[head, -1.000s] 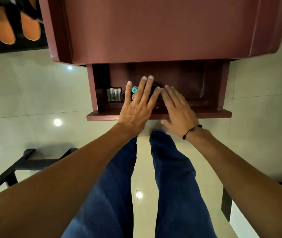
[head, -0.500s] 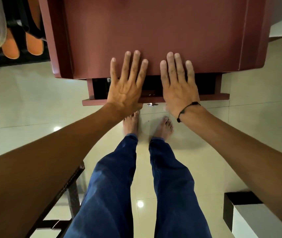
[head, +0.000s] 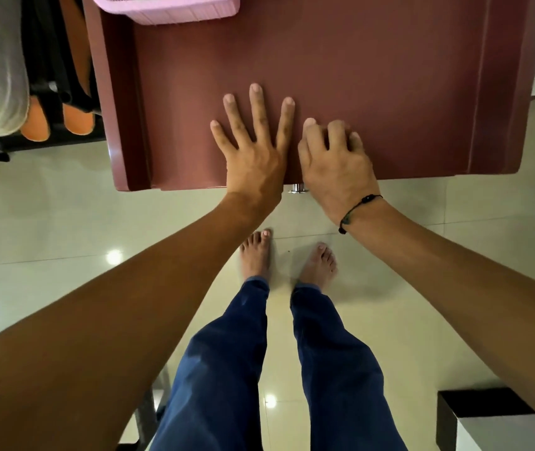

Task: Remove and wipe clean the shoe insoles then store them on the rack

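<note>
Two hands lie on a red-brown table [head: 373, 76]. The left hand [head: 254, 151] is flat; the right hand [head: 336, 164] has bent fingers. Orange insoles [head: 77, 120] sit upper left.

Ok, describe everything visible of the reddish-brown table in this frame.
The reddish-brown table is seen from straight above: a smooth, matte top, wood or laminate by its look, with raised border strips along its left and right edges. No open drawer shows; a small shiny metal knob pokes out under the near edge. A pink plastic basket sits at its far left end. The left hand lies flat on the top, fingers spread; the right hand rests beside it, fingers curled. The table stands on pale glossy floor tiles.
</note>
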Demonstrator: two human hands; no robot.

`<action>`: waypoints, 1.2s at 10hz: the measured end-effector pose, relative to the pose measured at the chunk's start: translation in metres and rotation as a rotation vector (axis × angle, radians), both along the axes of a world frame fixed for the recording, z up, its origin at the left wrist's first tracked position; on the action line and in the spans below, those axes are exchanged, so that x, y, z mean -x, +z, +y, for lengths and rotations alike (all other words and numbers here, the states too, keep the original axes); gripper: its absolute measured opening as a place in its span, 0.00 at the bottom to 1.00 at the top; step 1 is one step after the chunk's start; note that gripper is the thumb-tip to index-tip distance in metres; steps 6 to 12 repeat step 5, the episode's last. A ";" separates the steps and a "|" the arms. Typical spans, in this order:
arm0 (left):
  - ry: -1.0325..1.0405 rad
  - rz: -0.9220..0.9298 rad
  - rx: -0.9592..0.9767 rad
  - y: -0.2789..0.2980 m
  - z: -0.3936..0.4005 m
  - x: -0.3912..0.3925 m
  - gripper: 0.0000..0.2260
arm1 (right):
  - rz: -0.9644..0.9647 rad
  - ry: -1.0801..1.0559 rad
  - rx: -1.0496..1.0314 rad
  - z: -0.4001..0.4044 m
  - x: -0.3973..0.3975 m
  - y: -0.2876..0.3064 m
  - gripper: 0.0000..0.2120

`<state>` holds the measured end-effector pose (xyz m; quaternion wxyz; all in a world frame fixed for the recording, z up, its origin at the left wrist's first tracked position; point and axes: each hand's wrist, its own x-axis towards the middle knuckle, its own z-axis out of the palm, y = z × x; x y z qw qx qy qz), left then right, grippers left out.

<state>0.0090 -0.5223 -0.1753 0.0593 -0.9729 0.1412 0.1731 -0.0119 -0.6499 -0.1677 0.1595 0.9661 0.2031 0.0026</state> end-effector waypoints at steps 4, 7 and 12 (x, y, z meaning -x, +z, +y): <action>0.047 0.224 -0.089 0.048 -0.011 -0.008 0.35 | 0.329 -0.207 0.172 0.029 -0.010 0.040 0.18; 0.077 0.361 -0.090 0.078 0.001 0.007 0.37 | 0.519 -0.351 0.095 0.042 -0.007 0.062 0.19; 0.077 0.361 -0.090 0.078 0.001 0.007 0.37 | 0.519 -0.351 0.095 0.042 -0.007 0.062 0.19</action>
